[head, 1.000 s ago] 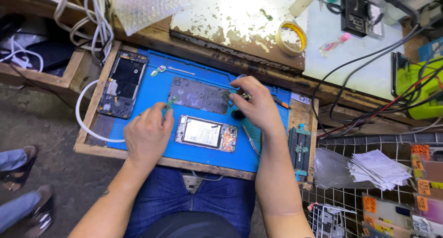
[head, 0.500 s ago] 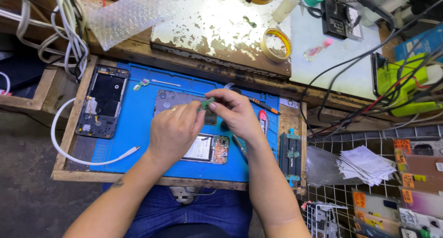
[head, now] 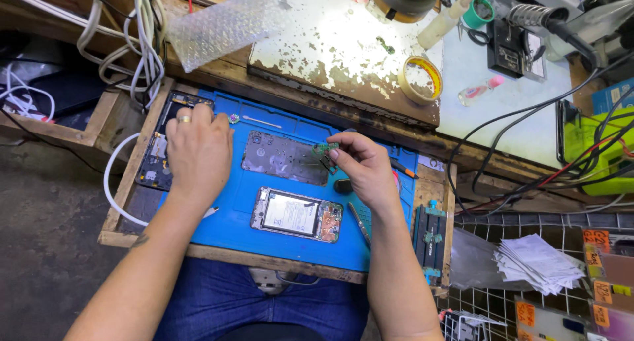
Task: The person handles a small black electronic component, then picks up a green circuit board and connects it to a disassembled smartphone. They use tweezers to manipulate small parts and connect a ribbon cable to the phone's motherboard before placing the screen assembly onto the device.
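My right hand pinches a small green circuit board above the blue work mat. Under it lies a dark phone back panel. An opened phone with its battery showing rests near the mat's front. My left hand, a ring on one finger, reaches to the mat's left edge and lies over a second opened phone frame; whether it grips that frame I cannot tell.
A roll of tape and bubble wrap lie on the worn board behind the mat. White cables hang at the left. A phone clamp jig sits right of the mat, a paper stack beyond it.
My left hand left the centre, where both hands met over the small board, and moved left onto the second phone frame. My right hand stays at the centre holding the green board.
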